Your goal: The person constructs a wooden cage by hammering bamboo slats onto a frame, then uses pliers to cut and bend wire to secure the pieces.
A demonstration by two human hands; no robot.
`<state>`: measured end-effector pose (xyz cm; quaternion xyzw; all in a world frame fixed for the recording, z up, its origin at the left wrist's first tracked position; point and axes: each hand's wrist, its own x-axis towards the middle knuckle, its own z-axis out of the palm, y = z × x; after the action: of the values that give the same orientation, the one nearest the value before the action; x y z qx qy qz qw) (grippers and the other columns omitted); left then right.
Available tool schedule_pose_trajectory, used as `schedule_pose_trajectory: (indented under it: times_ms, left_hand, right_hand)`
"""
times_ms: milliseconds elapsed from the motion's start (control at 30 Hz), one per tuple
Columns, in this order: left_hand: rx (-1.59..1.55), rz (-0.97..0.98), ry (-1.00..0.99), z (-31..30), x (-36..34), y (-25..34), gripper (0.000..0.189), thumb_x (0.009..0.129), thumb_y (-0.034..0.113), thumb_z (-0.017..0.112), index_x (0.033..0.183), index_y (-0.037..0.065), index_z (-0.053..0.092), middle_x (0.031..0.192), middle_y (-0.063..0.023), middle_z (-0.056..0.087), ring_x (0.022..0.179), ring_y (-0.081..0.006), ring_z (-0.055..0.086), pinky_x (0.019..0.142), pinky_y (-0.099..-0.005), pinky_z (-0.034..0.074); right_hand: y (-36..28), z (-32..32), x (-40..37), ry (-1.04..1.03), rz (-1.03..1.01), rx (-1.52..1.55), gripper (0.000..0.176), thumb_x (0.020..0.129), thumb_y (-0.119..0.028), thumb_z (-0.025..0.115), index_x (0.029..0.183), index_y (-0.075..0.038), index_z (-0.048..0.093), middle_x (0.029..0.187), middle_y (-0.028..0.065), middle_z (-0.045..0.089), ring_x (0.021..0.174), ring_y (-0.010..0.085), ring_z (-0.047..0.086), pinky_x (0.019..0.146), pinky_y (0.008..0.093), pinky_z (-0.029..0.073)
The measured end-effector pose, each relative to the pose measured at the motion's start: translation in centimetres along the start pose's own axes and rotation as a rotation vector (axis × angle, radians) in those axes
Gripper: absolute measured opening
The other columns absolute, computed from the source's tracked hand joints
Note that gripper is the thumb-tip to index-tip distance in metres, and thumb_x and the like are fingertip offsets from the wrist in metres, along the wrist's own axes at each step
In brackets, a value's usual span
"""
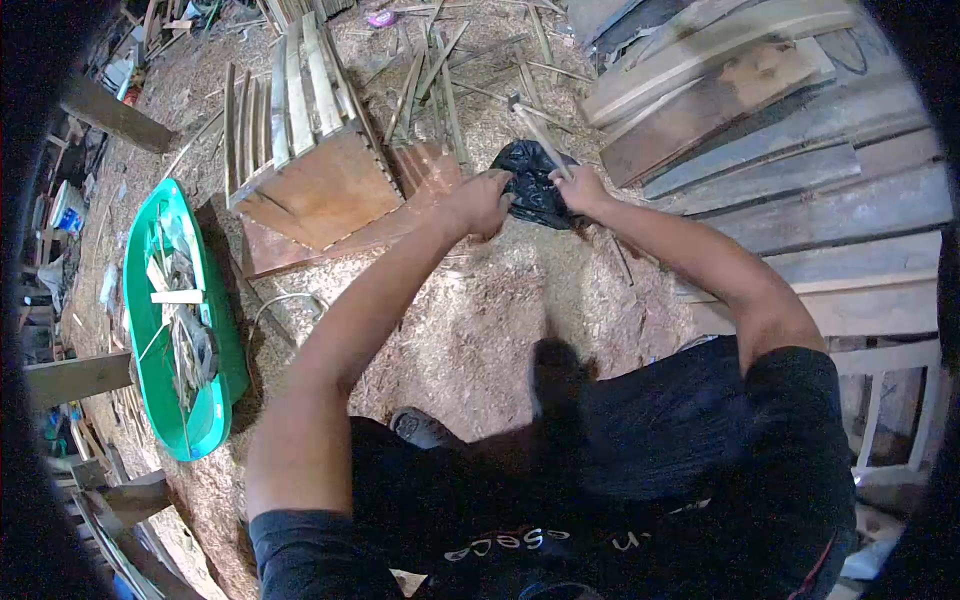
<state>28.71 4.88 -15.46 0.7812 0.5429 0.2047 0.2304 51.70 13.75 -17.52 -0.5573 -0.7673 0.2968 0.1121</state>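
Observation:
My right hand [582,190] is closed around the wooden handle of a hammer [543,138], its head pointing away from me. Just beyond and between my hands lies a crumpled black plastic bag [530,180] on the ground. At the bag's left edge, my left hand [484,204] has its fingers curled against the plastic; the fingertips are partly hidden. To the left stands a slatted wooden crate [315,190], its reddish-brown panel facing me. A flat board [425,180] lies under and beside it.
A green plastic tub [222,400] holding wood scraps sits at left. Stacked planks [760,190] fill the right side. Thin wooden strips [440,75] are scattered ahead on the sawdust-covered ground. A pale slatted frame [890,400] is at lower right.

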Motion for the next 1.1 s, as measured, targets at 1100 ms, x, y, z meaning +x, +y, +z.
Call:
schedule_pose_trajectory:
  times_ms: [1100]
  left_hand:
    - [-0.416, -0.368, 0.242, 8.1, 3.5, -3.3, 0.030, 0.091, 0.021, 0.062, 0.114, 0.002, 0.065, 0.095, -0.0196, 0.068, 0.086, -0.0316, 0.067, 0.077, -0.0369, 0.053]
  right_hand:
    - [3.6, 6.1, 4.7, 0.081, -0.075, 0.394, 0.021, 0.089, -0.021, 0.068, 0.084, -0.001, 0.066, 0.070, 0.0189, 0.066, 0.060, 0.0305, 0.066, 0.060, 0.0428, 0.052]
